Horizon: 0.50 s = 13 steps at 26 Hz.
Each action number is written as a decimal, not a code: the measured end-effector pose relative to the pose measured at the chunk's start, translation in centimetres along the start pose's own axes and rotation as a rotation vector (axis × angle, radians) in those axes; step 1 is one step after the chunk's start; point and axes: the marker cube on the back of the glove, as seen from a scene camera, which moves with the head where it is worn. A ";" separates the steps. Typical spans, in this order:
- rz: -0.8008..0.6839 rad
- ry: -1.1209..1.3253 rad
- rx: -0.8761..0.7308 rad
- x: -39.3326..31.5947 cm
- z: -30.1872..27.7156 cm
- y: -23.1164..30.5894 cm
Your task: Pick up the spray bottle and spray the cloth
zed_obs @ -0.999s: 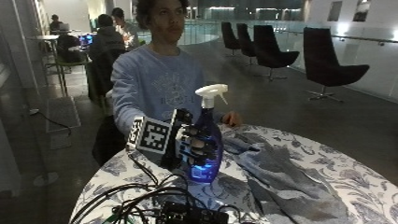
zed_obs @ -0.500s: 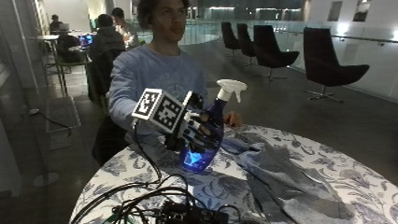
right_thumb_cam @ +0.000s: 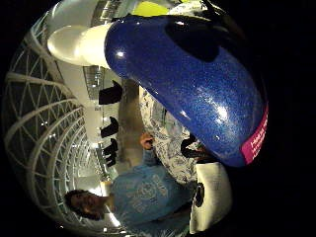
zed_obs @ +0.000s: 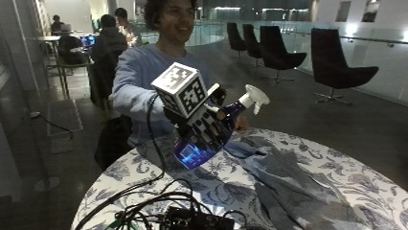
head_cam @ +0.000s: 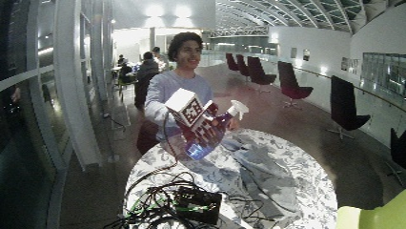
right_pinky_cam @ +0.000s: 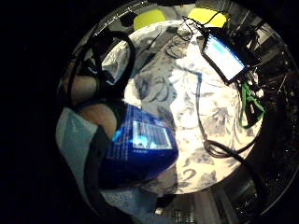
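A blue spray bottle [zed_obs: 199, 146] with a white trigger head [zed_obs: 254, 98] is held in the air over the near-left part of the round table. It is tilted, with the head pointing right toward the cloth. My gloved right hand [zed_obs: 213, 125] grips the bottle around its upper body and neck. The grey-blue cloth [zed_obs: 290, 184] lies crumpled across the middle and right of the table, below and to the right of the nozzle. The bottle [right_thumb_cam: 197, 84] fills the thumb side palm view and its labelled base [right_pinky_cam: 140, 149] shows in the little finger side view. In the wide view the bottle [head_cam: 212, 133] hangs above the cloth [head_cam: 260, 167].
The table [zed_obs: 159, 177] has a floral cover. A black box with tangled cables [zed_obs: 191, 220] sits at its front edge, and a lit screen [right_pinky_cam: 224, 58] lies among cables. The person's bare hand [zed_obs: 241, 123] is behind the bottle. Dark chairs [zed_obs: 338, 72] stand far behind.
The hand has raised the bottle off the table and tipped it over, so the nozzle now points right toward the cloth. The cloth has not moved.
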 end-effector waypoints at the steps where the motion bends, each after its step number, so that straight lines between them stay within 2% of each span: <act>1: 0.010 0.012 -0.007 -0.1 0.0 -0.2; 13: 0.077 0.151 -0.101 -0.9 0.5 -1.7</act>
